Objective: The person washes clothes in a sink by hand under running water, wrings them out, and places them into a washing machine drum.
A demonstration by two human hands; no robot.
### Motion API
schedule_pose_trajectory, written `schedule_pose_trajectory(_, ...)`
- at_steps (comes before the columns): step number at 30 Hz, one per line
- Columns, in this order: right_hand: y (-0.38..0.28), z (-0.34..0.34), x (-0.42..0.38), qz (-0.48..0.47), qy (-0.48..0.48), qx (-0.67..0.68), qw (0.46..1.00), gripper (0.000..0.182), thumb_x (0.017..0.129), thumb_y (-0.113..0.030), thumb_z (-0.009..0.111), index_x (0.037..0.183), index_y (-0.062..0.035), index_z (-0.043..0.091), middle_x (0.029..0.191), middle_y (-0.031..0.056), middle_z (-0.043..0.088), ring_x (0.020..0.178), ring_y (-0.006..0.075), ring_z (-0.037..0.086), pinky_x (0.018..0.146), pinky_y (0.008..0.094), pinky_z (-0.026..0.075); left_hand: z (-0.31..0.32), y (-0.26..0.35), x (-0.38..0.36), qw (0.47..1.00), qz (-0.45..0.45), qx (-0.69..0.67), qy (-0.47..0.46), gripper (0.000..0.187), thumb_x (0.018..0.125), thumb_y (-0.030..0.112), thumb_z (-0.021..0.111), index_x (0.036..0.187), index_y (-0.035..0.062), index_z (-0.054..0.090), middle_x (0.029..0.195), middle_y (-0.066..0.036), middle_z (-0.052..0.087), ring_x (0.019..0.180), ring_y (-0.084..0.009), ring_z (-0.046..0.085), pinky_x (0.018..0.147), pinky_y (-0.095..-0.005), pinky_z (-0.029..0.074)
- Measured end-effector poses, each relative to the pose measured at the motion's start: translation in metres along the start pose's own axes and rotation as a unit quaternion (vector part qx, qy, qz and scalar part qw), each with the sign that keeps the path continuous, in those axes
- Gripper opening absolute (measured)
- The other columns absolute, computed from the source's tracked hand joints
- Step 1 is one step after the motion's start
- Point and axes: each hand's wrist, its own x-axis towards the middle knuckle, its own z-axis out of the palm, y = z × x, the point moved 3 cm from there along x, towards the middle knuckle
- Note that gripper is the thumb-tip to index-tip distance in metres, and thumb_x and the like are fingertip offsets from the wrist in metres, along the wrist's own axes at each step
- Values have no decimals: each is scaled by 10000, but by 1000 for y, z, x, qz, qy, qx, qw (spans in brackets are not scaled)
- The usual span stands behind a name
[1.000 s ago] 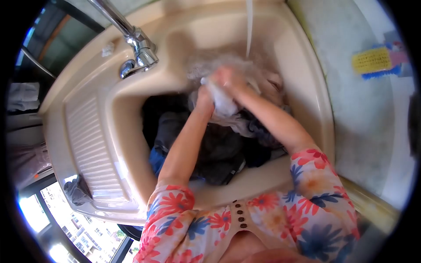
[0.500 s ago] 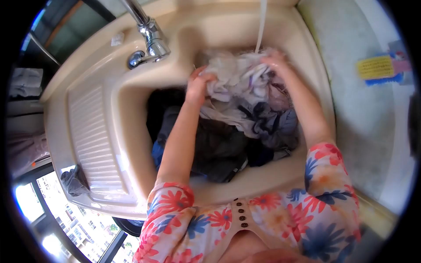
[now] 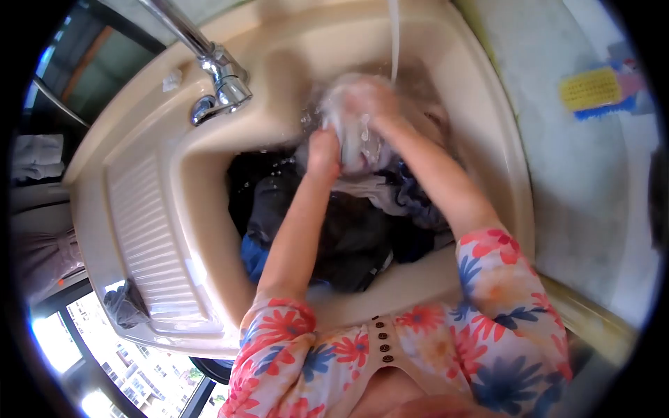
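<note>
A wet, whitish garment (image 3: 354, 139) is bunched up in the far part of the cream sink (image 3: 505, 153). My left hand (image 3: 323, 152) is closed on its left side. My right hand (image 3: 371, 103) is over the top of the same cloth, its fingers smeared by motion. Water drops splash around both hands. A thin stream of water (image 3: 395, 42) falls just behind my right hand. Below the white cloth lie dark wet clothes (image 3: 341, 219), with a blue piece (image 3: 256, 259) at the left edge.
Left of the basin is a ribbed drainboard (image 3: 150, 216) with a dark crumpled cloth (image 3: 125, 304) at its front corner. A chrome faucet (image 3: 226, 80) stands at the back left. On the ledge to the right lies a yellow and blue scrubbing brush (image 3: 591, 92).
My right hand has swung left, close to my left hand, bringing the white garment together into a tighter bunch. Splashing drops now show. The view has shifted slightly.
</note>
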Motion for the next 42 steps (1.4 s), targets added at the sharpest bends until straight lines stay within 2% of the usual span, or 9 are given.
schedule_pose_trajectory(5, 113, -32, -28, 222, 112, -217, 944, 355, 748, -368, 581, 971, -92, 576, 906, 140, 602, 856, 330, 575, 730, 410, 459, -27, 29, 17, 942, 186, 275, 38, 600, 690, 325, 675, 1128, -23, 460, 1026, -189, 577, 945, -275, 566, 819, -348, 442)
schedule_pose_trajectory(10, 86, -66, -7, 116, -424, -154, 885, 318, 720, -330, 601, 866, -51, 647, 839, 122, 650, 752, 204, 616, 702, 311, 474, -36, 11, 28, 853, 60, 517, -30, 708, 586, 327, 707, 1144, -23, 447, 1084, -210, 554, 1016, -305, 535, 860, -348, 414)
schedule_pose_trajectory(13, 124, -42, 43, 79, -72, -74, 992, 430, 738, -350, 606, 1056, -61, 589, 985, 137, 624, 860, 237, 602, 756, 327, 469, -15, 25, 8, 950, 41, 307, -43, 618, 683, 338, 654, 1172, 12, 460, 1111, -161, 556, 1045, -273, 517, 894, -339, 389)
schedule_pose_trajectory(17, 90, 47, 32, 128, -179, 58, 974, 553, 739, -430, 606, 1144, -59, 540, 1128, 190, 547, 1011, 283, 550, 840, 334, 439, -23, 5, 50, 989, -110, -83, -52, 560, 791, 413, 566, 1184, 27, 464, 1135, -109, 544, 1060, -242, 497, 931, -343, 357)
schedule_pose_trajectory(23, -59, 13, -49, -174, 32, 101, 979, 266, 717, -357, 601, 780, -100, 590, 776, 98, 597, 738, 275, 589, 623, 367, 458, -26, -72, 98, 935, 110, -199, -272, 467, 855, 423, 448, 1157, 68, 479, 1170, -71, 500, 1048, -194, 495, 884, -376, 397)
schedule_pose_trajectory(26, 16, 25, 7, 73, -61, -111, 989, 328, 738, -385, 610, 872, -86, 600, 780, 100, 617, 729, 282, 594, 616, 371, 469, 10, -10, 8, 1000, -12, -7, -3, 428, 845, 356, 500, 1139, 45, 484, 1141, -96, 515, 984, -201, 532, 831, -371, 435)
schedule_pose_trajectory(30, 157, -19, 36, 237, 4, 51, 970, 440, 783, -502, 503, 891, -90, 615, 910, 136, 626, 886, 311, 587, 747, 394, 456, -32, 23, 26, 997, 51, 57, -25, 471, 799, 308, 593, 1147, 15, 470, 1089, -138, 539, 961, -225, 548, 781, -366, 465)
schedule_pose_trajectory(36, 102, 14, 16, 139, -117, -180, 967, 368, 749, -262, 615, 987, 9, 547, 887, 107, 612, 802, 177, 581, 663, 317, 467, -45, -36, 64, 887, 34, 461, 4, 485, 724, 294, 656, 1046, -45, 526, 879, -114, 599, 762, -149, 550, 658, -288, 444)
schedule_pose_trajectory(42, 103, -64, -6, 194, -21, 336, 921, 444, 669, -128, 694, 1033, 57, 519, 899, 129, 595, 835, 174, 558, 743, 255, 448, -30, 29, 11, 916, 134, 362, -111, 352, 674, 176, 687, 952, -9, 575, 811, -72, 611, 683, -123, 547, 601, -276, 443)
